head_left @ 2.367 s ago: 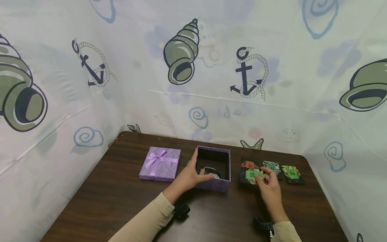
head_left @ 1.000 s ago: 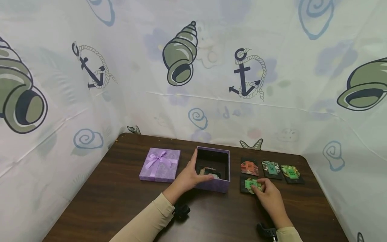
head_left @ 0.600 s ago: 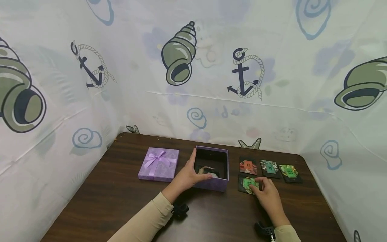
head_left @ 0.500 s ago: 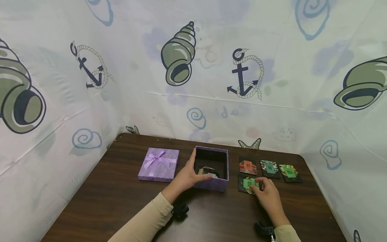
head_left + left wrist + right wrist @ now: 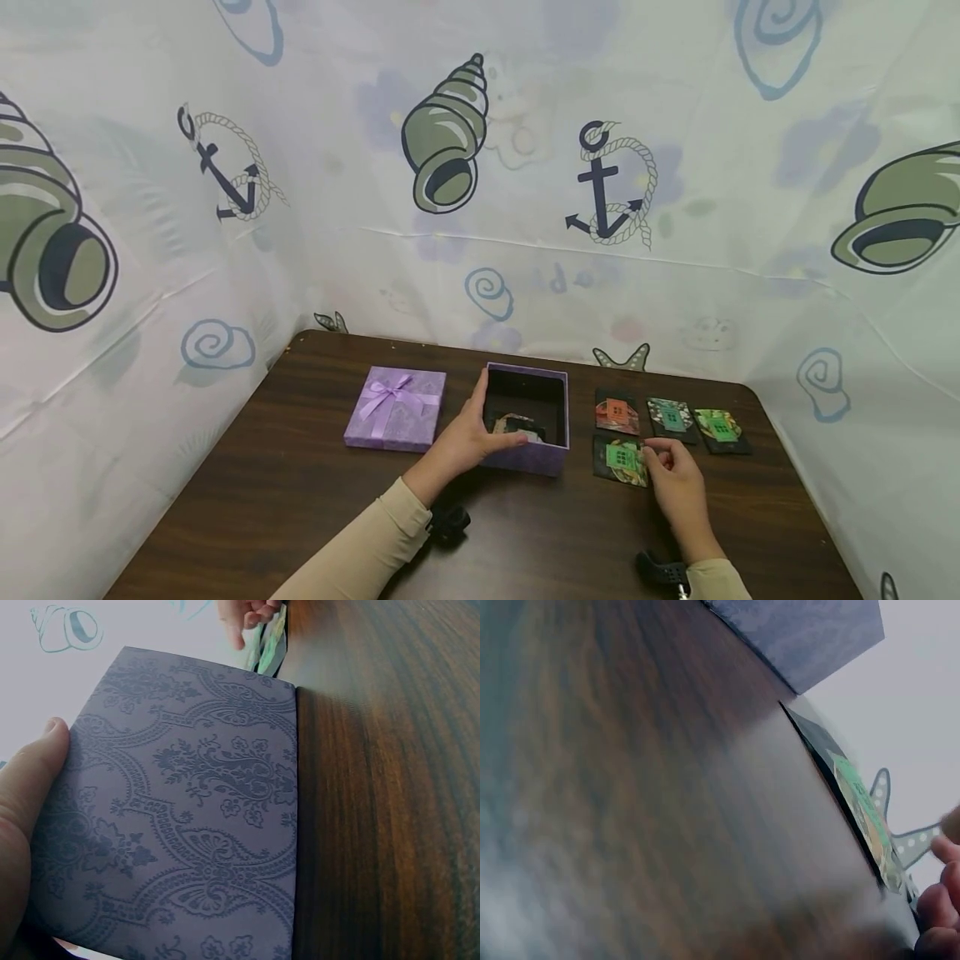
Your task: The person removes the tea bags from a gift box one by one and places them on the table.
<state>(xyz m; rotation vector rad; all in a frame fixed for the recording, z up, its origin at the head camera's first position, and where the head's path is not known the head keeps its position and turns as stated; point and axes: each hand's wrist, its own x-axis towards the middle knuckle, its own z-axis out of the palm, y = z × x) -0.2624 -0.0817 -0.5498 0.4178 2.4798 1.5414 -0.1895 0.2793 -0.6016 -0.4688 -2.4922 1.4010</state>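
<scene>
My left hand [image 5: 465,433] grips the open purple box [image 5: 536,460] at its near left corner, thumb over the front rim and fingers along the left side. In the left wrist view, the box's embossed wall [image 5: 180,802] fills the middle, with the thumb at its left. Inside the box lie a few dark flat pieces [image 5: 517,425]. My right hand [image 5: 678,487], fingers loosely curled, is at the right edge of a flat black packet with a green window print [image 5: 621,460]. That packet lies on the table; in the right wrist view the fingers [image 5: 939,907] sit just past its end.
Behind that packet lie a red-printed packet [image 5: 617,412], a teal-printed one [image 5: 672,419] and a yellow-green one [image 5: 722,430]. A purple lid with a ribbon bow [image 5: 396,408] lies left of the box. A patterned curtain [image 5: 525,275] hangs behind the brown table [image 5: 300,500].
The green-printed packet came toward me from over the red-printed one and now lies in front of it. My right hand has since slid right to its edge. The left hand stays on the box.
</scene>
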